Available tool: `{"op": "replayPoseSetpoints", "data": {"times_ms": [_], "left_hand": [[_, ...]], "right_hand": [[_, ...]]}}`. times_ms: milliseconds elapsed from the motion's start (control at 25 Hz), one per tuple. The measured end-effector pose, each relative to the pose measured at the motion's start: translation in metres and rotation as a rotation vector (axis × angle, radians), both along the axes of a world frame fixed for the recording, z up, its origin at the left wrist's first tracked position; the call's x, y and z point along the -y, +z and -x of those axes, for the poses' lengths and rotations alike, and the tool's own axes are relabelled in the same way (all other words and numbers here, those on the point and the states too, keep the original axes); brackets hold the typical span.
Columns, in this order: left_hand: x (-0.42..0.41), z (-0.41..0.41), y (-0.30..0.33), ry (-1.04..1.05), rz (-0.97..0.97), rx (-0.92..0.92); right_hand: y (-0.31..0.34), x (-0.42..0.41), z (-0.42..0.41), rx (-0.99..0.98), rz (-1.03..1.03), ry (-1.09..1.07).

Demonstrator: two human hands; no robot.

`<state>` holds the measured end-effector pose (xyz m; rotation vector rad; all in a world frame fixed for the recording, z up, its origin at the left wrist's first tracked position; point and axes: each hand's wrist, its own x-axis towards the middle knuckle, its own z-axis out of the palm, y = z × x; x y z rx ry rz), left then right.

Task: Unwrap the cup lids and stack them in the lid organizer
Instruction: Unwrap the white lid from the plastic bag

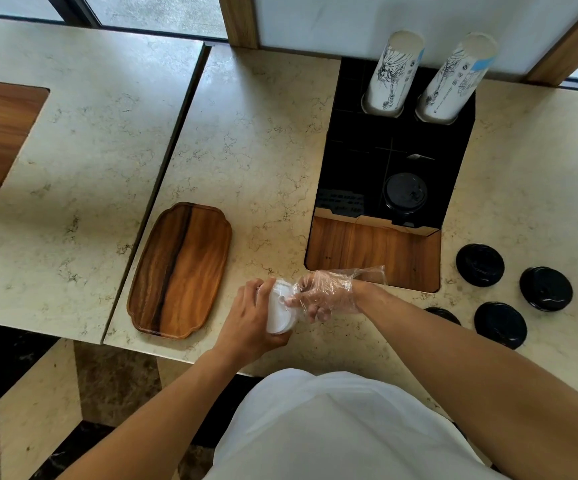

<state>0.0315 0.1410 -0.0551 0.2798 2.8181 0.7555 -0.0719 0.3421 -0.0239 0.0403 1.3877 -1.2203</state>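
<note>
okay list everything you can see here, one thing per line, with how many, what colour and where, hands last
White lids: one stack, white, held between both hands.
Black lids: four stacks, black, on the counter at right; one partly hidden by the arm.
Organizer: one, black, set in the counter; one black lid inside.
Cups: two stacks, white printed, rear of organizer.
Tray: one, brown wood, left of the hands.
Left hand: bare, grip on white lids.
Right hand: clear glove, at the lids.

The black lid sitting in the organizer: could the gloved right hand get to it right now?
Probably not at once. The right hand is busy on the white lids that the left hand holds. Otherwise the way looks free: the black lid lies uncovered in the open-topped organizer, just beyond the hands.
</note>
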Motion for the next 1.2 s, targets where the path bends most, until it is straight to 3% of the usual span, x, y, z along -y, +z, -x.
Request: {"op": "replayPoseSetpoints", "data": {"times_ms": [200, 400, 720, 1000, 1200], "left_hand": [[0.000, -0.001, -0.004, -0.011, 0.032, -0.005], [0.005, 0.002, -0.006, -0.031, 0.040, -0.020], [0.010, -0.002, -0.010, -0.033, 0.010, -0.012], [0.014, 0.002, -0.007, -0.037, -0.017, 0.068], [0.018, -0.001, -0.011, -0.072, 0.119, 0.062]], "right_hand": [[0.003, 0.003, -0.004, 0.060, -0.073, -0.022], [0.007, 0.001, -0.004, -0.071, -0.092, 0.012], [-0.018, -0.026, -0.007, 0.143, 0.041, -0.169], [-0.029, -0.034, -0.005, 0.077, 0.022, -0.210], [-0.037, -0.047, -0.006, 0.077, 0.023, -0.270]]}}
